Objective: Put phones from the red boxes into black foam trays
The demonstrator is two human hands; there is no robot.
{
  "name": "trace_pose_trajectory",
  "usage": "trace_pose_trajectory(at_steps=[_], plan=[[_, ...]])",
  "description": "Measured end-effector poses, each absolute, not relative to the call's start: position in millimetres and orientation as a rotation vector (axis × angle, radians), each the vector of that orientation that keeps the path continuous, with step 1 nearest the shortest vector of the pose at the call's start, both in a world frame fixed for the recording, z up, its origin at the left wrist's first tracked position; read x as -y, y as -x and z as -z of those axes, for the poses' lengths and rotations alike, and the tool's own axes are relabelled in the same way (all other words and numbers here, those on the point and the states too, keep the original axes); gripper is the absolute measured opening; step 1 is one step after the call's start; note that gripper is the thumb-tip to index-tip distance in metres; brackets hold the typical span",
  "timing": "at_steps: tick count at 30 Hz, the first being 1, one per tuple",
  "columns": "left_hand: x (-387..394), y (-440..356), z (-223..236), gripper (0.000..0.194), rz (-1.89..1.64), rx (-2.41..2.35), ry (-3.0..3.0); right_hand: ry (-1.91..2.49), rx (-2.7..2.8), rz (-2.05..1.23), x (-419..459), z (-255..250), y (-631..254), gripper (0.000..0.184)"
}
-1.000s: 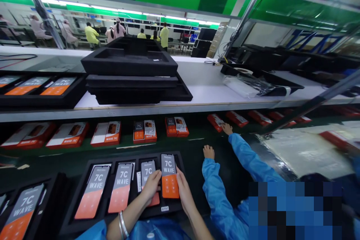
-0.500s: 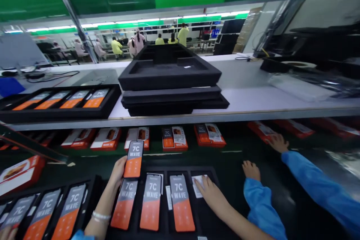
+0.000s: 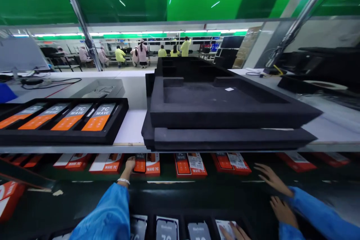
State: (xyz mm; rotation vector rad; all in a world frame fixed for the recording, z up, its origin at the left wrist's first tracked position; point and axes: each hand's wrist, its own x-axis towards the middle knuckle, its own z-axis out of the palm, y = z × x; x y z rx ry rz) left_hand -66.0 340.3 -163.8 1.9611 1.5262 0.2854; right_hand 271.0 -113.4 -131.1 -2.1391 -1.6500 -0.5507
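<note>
My left hand (image 3: 129, 164), with a bracelet at the wrist, is closed on the left edge of a smartphone (image 3: 140, 163) with a grey and orange "7C WAVE" front. The phone is over the left part of an orange and white Wave 7C box (image 3: 152, 165) below the shelf. At the bottom edge, my right hand (image 3: 234, 232) is partly cut off. Its fingers lie apart on a white paper slip (image 3: 223, 225) in a slot of a black foam tray (image 3: 182, 220). Several phones, one a grey-topped phone (image 3: 167, 228), sit in the slots to the left.
A co-worker's two hands (image 3: 272, 180) in blue sleeves reach in from the right. Several orange boxes (image 3: 191, 165) line the belt's far side. On the shelf (image 3: 132, 120) stand stacked black foam trays (image 3: 225, 118) and a phone-filled tray (image 3: 115, 135).
My left hand has carried the phone forward from above the tray to a box. The view has shifted, so the tray sits lower. My right hand stays at the slip.
</note>
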Motion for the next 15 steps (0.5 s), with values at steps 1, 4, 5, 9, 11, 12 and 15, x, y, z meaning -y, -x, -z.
trace_pose_trajectory(at_steps=[1,4,5,9,11,12,15], plan=[[-343,62,166,0.03,-0.238,-1.513,-1.974,2.159,1.618,0.54,101,120,-299,0.09],[-352,57,172,0.031,-0.129,-1.472,-2.01,2.205,1.573,0.467,71,104,-367,0.076],[-355,56,174,0.032,-0.103,-1.456,-2.028,2.221,1.563,0.433,63,104,-382,0.071],[-359,61,181,0.035,-0.046,-1.375,-2.113,2.305,1.51,0.301,43,107,-402,0.057],[-353,67,186,0.036,-0.043,-1.325,-2.155,2.339,1.483,0.256,40,98,-397,0.049],[-348,70,189,0.038,-0.048,-1.3,-2.175,2.348,1.476,0.237,40,92,-390,0.047],[-328,80,200,0.059,-0.07,-1.234,-2.234,2.34,1.511,0.167,48,78,-341,0.045]])
